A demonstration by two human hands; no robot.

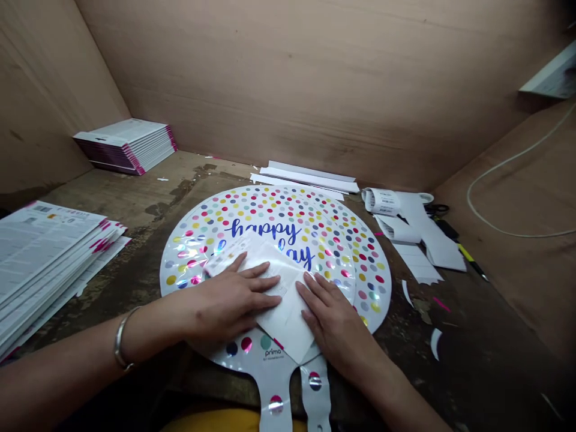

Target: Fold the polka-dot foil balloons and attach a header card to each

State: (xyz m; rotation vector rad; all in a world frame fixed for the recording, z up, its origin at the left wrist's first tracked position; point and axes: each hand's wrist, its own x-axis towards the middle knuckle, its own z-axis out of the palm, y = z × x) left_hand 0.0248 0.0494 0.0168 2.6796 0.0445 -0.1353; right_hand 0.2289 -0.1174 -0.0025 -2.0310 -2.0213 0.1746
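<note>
A worn wooden surface (180, 186), walled in by plywood panels, carries everything here. Over its middle lie flat round foil balloons (252, 207), overlapping, white with multicoloured polka dots; the top one carries blue script that begins "happy", and "prima" is printed near its neck. Two tails extend toward the person.

At the person's left sits a slightly fanned pile of printed white packets (40, 246) with magenta edges; in the far left corner stands a neater stack of similar packets (130, 135). Whether either holds anything inside cannot be told.

A curled band of white labels (414, 222) lies to the right of the balloons, and long white paper strips (306, 177) lie just behind them.

White paper sheets (288, 318) rest atop the balloons, under both hands. The left hand (238, 294), a silver bangle (120, 339) on its wrist, lies palm down with its fingers spread, unclenched. The right hand (333, 321) presses the sheets' right edge, fingers extended and closer together.

Black-handled scissors (437, 209), a yellow-and-black pen (471, 261) and small white scraps (435, 344) lie farther right.
</note>
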